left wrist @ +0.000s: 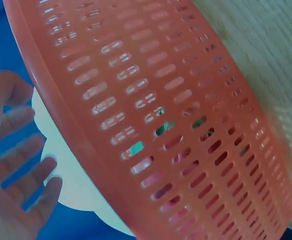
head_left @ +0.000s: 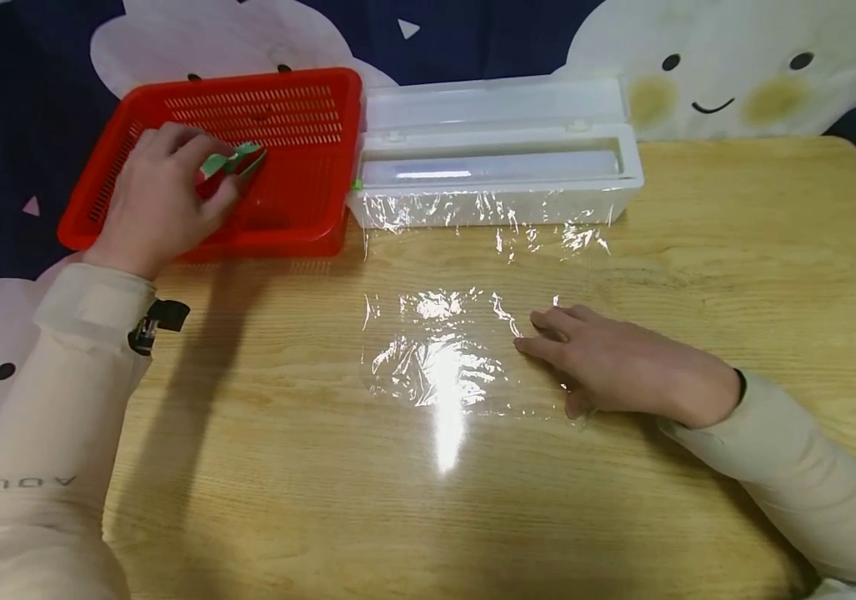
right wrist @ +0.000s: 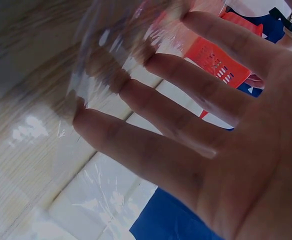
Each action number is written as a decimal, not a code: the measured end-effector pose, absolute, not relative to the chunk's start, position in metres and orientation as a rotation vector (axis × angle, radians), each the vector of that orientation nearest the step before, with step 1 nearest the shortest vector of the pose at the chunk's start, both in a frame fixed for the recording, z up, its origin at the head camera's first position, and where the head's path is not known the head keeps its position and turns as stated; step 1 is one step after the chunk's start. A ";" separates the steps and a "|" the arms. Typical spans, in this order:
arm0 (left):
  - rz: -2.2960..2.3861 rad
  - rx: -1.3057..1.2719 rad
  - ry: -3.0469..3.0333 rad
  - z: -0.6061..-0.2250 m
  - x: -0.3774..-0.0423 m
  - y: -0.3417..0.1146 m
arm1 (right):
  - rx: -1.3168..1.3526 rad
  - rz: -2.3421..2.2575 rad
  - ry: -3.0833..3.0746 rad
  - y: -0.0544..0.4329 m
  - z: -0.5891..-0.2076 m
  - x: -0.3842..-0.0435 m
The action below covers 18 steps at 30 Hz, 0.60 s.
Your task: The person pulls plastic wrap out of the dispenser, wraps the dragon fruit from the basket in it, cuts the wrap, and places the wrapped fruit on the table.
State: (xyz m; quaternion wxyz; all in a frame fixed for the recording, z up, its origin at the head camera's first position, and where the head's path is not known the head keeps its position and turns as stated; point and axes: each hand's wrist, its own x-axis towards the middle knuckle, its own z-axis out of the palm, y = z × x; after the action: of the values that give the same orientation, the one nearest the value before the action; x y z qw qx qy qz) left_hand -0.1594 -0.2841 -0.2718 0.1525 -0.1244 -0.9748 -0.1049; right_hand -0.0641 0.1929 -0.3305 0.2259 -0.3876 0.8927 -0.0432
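My left hand (head_left: 165,196) reaches over the red plastic basket (head_left: 326,242), fingers apart, close above small green (head_left: 246,152) and red objects lying in it. In the left wrist view, the fingers (left wrist: 33,172) are spread with nothing between them, and green and pink bits show through the basket's slots. A sheet of clear cling film (head_left: 443,333) stretches over the wooden table from a white dispenser box (head_left: 585,204). My right hand (head_left: 623,362) rests at the film's right side. Its fingers (right wrist: 136,145) are straight, with the tips against the film.
The dispenser's lid (head_left: 503,104) stands raised at the back, with the film roll (head_left: 488,168) inside. A small green piece (head_left: 357,184) sits at the box's left end. Behind the table (head_left: 735,275) hangs a dark blue cloth with white clouds (head_left: 698,50).
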 end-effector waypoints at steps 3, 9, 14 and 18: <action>-0.280 -0.266 -2.819 -0.269 -0.161 -0.287 | -1.077 -0.124 2.461 0.193 -0.331 -0.064; -0.261 -0.093 -2.941 -0.268 -0.167 -0.299 | -1.076 -0.141 2.460 0.193 -0.332 -0.065; -0.240 0.033 -3.070 -0.268 -0.171 -0.309 | -1.078 -0.132 2.466 0.194 -0.333 -0.065; -0.234 0.096 -3.117 -0.269 -0.173 -0.313 | -1.086 -0.134 2.467 0.195 -0.333 -0.065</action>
State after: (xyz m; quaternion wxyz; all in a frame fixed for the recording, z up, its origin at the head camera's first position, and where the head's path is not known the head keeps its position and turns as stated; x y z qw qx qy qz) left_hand -0.1734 -0.3134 -0.2690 0.0071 0.0308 -0.9967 -0.0747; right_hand -0.0648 0.1945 -0.3333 0.2196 -0.3927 0.8918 -0.0483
